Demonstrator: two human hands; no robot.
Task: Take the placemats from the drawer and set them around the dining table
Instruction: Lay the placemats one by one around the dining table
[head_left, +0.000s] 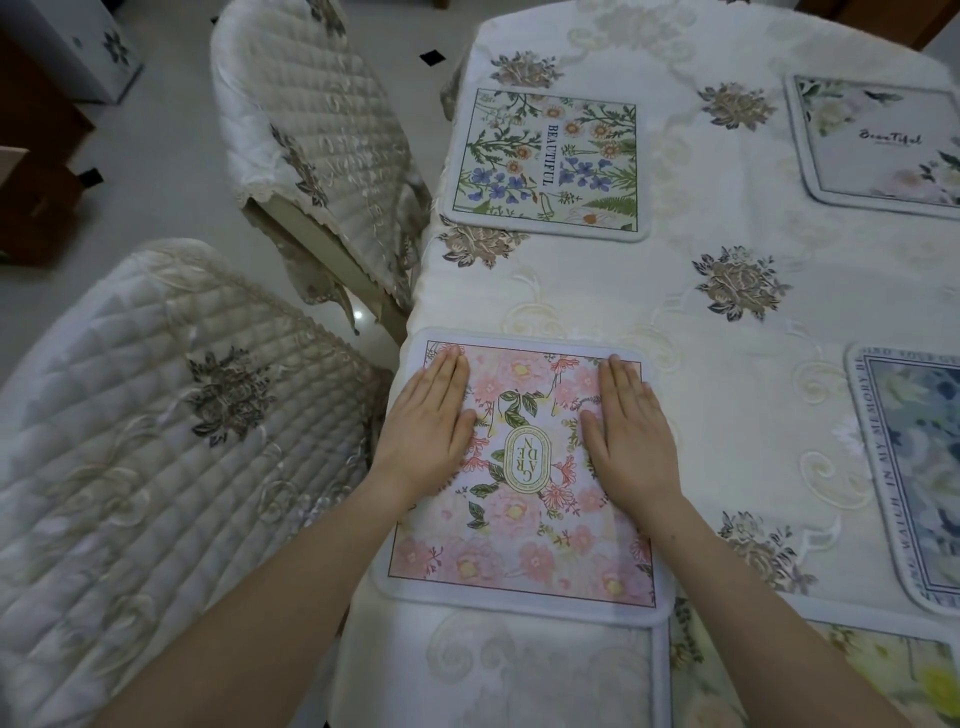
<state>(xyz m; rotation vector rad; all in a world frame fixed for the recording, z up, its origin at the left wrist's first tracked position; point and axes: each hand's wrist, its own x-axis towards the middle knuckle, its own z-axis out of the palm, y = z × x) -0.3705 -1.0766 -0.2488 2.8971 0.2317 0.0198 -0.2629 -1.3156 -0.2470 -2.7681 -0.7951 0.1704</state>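
A pink floral placemat (524, 540) lies flat at the near left edge of the dining table (675, 291). My left hand (431, 431) presses flat on its left side, fingers straight. My right hand (631, 431) lies flat on its right side, fingers straight too. Farther along the left edge sits a green and blue floral placemat (545, 161) marked BEAUTIFUL. A pale placemat (878, 140) lies at the far right. A blue-grey placemat (914, 467) lies at the right edge of view, and a yellow-flowered one (831, 675) shows at the bottom right.
A cream embroidered tablecloth covers the table. Two chairs with quilted covers stand to the left, one near (156, 441) and one farther back (317, 140). Pale tiled floor (166, 130) lies beyond them, with brown furniture (36, 171) at the far left.
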